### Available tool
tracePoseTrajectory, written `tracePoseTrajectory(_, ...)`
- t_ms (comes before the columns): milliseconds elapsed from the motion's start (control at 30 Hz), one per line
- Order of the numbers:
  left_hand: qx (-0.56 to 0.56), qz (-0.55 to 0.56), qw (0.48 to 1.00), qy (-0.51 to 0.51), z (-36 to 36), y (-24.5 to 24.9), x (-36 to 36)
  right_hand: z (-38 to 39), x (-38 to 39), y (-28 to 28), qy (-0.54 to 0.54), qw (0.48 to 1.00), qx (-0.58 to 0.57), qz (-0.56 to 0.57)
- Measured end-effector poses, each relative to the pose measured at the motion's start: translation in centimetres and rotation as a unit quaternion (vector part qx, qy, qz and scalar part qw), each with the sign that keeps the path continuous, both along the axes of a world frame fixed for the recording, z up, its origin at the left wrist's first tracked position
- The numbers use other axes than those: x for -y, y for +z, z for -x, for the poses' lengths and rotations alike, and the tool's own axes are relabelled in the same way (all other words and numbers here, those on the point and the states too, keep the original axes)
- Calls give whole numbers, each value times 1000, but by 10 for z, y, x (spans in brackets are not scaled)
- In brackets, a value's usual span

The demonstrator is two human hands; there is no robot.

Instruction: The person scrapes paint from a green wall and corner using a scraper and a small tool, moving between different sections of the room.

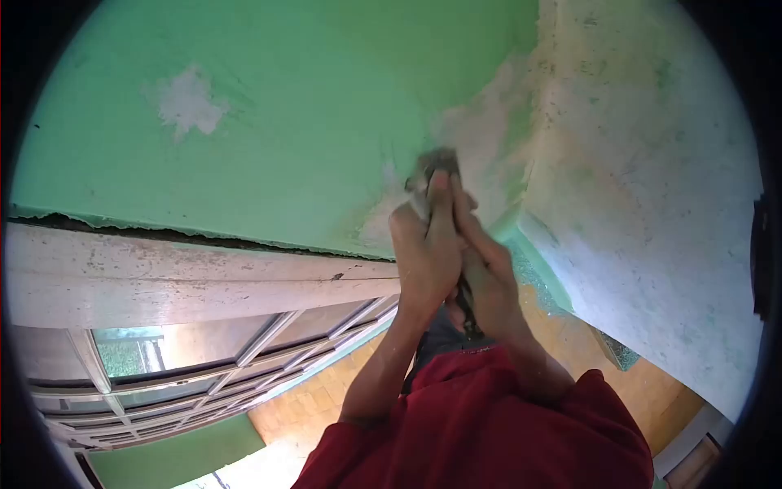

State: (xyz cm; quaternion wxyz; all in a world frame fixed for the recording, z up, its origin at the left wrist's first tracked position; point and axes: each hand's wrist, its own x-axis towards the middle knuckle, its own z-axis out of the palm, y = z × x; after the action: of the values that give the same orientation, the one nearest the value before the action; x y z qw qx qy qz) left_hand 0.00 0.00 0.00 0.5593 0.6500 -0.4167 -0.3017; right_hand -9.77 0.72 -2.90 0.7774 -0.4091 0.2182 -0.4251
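Observation:
Both hands are wrapped around a dark, long-bodied hand tool point(441, 156) in front of my chest. Its blurred head is against or very near the green wall point(285, 106), by a pale patch of bare plaster point(481, 122); its exact kind cannot be made out. My left hand point(425, 253) is closed around its left side, thumb pointing up towards the head. On the right side, a little lower, my right hand point(489, 281) is closed on the tool's body. The lower end of the tool shows dark below the hands, near my red shirt.
To the right, a whitish, scraped wall point(643, 163) meets the green one at a corner. Another bare patch point(191, 102) lies at the upper left. Below a ragged dark gap run a pale wooden beam point(204, 273) and a paned window point(204, 350). The floor point(326, 375) is yellowish-brown.

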Motion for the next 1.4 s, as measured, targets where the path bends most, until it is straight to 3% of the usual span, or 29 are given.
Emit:
tracePoseTrajectory(67, -25, -53, 998, 31, -3, -10, -2, 0, 0, -6, 45, 999, -12, -20)
tracePoseTrajectory(200, -7, -19, 999, 33, 1, -6, -3, 7, -2, 2, 62, 996, 17, -54)
tracePoseTrajectory(267, 25, -64, 997, 30, -3, -3, -6, -8, -6, -14, 14, 999, 32, -12)
tracePoseTrajectory(400, 73, -3, 997, 36, -4, 1, 6, -10, 1, -12, 22, 999, 33, -21)
tracePoseTrajectory(467, 78, 1, 997, -10, -2, 21, 22, -11, 18, -3, -23, 997, 62, 40)
tracePoseTrajectory(567, 32, -3, 999, 40, 1, 2, 10, -4, 3, 1, 10, 1000, 0, -22)
tracePoseTrajectory(667, 73, 23, 997, 19, -1, 5, 19, -6, 14, 5, -9, 1000, 19, 7)
tracePoseTrajectory(733, 44, 2, 999, 16, 2, 7, 15, -5, 15, 2, -11, 999, 40, 25)
tracePoseTrajectory(900, 3, -49, 999, 16, -1, -2, 7, 1, 4, 5, 21, 999, -8, -25)
tracePoseTrajectory(1000, 18, -24, 999, 39, 1, -6, 3, 2, -1, -4, 30, 999, -20, -29)
tracePoseTrajectory(1067, 61, -44, 997, 13, -6, -2, 3, -13, -3, -22, -6, 999, 47, 14)
tracePoseTrajectory(1167, 109, 70, 992, -4, -5, 7, 21, -16, 9, -12, -23, 999, 46, 2)
tracePoseTrajectory(1400, 30, 4, 999, 22, 0, 5, 17, -5, 11, 7, -26, 999, -2, 18)
